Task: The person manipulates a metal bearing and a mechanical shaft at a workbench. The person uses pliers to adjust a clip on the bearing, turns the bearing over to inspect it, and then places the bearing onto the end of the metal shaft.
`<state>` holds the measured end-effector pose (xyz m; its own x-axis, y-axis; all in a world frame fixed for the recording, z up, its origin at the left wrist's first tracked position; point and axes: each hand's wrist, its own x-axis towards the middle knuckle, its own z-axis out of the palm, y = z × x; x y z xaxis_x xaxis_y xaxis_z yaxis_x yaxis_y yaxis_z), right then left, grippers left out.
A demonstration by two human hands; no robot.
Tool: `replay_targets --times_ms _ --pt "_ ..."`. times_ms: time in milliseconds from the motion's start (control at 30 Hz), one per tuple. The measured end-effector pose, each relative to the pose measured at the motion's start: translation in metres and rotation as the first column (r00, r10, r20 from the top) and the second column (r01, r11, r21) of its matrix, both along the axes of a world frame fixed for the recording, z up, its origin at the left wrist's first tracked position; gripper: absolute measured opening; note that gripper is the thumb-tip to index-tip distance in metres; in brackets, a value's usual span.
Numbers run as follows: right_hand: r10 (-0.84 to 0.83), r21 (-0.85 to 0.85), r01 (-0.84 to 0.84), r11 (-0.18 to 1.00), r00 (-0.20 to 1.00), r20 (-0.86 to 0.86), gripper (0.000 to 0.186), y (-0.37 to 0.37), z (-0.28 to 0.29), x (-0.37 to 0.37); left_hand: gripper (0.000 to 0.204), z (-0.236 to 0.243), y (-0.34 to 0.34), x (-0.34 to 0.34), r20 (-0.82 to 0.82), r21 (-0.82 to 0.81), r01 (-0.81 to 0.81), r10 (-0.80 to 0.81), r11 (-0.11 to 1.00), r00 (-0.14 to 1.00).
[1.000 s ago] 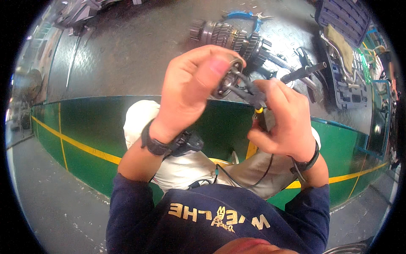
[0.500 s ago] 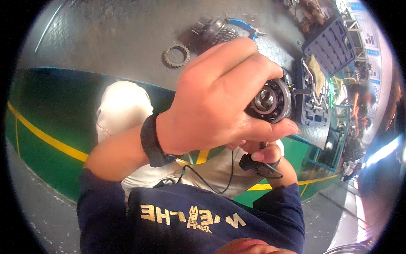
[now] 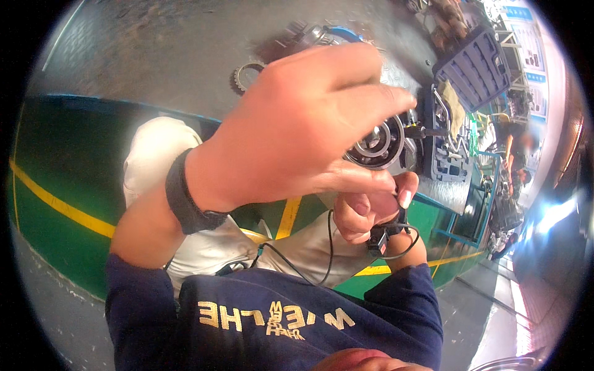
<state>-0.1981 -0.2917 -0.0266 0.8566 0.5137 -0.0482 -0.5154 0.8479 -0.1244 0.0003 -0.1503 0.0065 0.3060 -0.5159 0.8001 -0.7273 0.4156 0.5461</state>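
Note:
My left hand point(image 3: 291, 117) is raised close in front of me, fingers and thumb curled around a round metal ball bearing point(image 3: 378, 148). The bearing's face with its inner ring and balls shows between my index finger and thumb. Just below it is my right hand point(image 3: 371, 213), its fingers bent and its thumb tip up beside my left thumb. What the right hand grips, if anything, is hidden. Left of my left hand, a toothed ring point(image 3: 242, 79) lies on the metal tabletop, partly covered. Behind the hand sits a gear assembly point(image 3: 312, 36).
A grey tool case point(image 3: 447, 168) with its slotted lid point(image 3: 475, 69) raised stands at the right, holding tools and a tan cloth point(image 3: 455, 106). A cable point(image 3: 297, 267) runs across my lap to a small black device point(image 3: 380, 240) at my right wrist. Another person point(image 3: 518, 148) is farther right.
My left hand with the bearing has shifted left and slightly down, its fingers loosening somewhat. My right hand has come up closer beneath the bearing.

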Motion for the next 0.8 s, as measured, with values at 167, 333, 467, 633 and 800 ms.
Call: replay_targets --times_ms 167,333,467,633,800 --pt "-0.075 -0.041 0.073 0.996 0.996 -0.051 0.067 0.003 0.010 -0.006 0.078 -0.001 0.002 0.001 -0.078 0.048 0.029 -0.025 0.998 0.997" --pt "-0.094 -0.059 0.091 0.994 0.995 -0.037 0.067 0.004 0.018 -0.006 0.092 -0.001 0.004 0.004 -0.140 0.105 0.131 -0.115 0.986 0.983" --pt "-0.120 -0.066 0.119 0.991 0.993 -0.009 0.067 0.004 0.022 -0.009 0.087 -0.004 -0.002 0.001 -0.110 0.090 0.196 -0.186 0.976 0.976" --pt "-0.122 -0.102 0.122 0.987 0.992 -0.001 0.067 0.001 0.019 -0.012 0.085 -0.005 -0.005 -0.006 -0.193 0.064 0.249 -0.233 0.966 0.953" --pt "-0.105 -0.081 0.103 0.991 0.994 -0.021 0.068 0.001 0.023 -0.012 0.080 -0.004 -0.007 -0.003 -0.253 0.048 0.339 -0.317 0.940 0.914"
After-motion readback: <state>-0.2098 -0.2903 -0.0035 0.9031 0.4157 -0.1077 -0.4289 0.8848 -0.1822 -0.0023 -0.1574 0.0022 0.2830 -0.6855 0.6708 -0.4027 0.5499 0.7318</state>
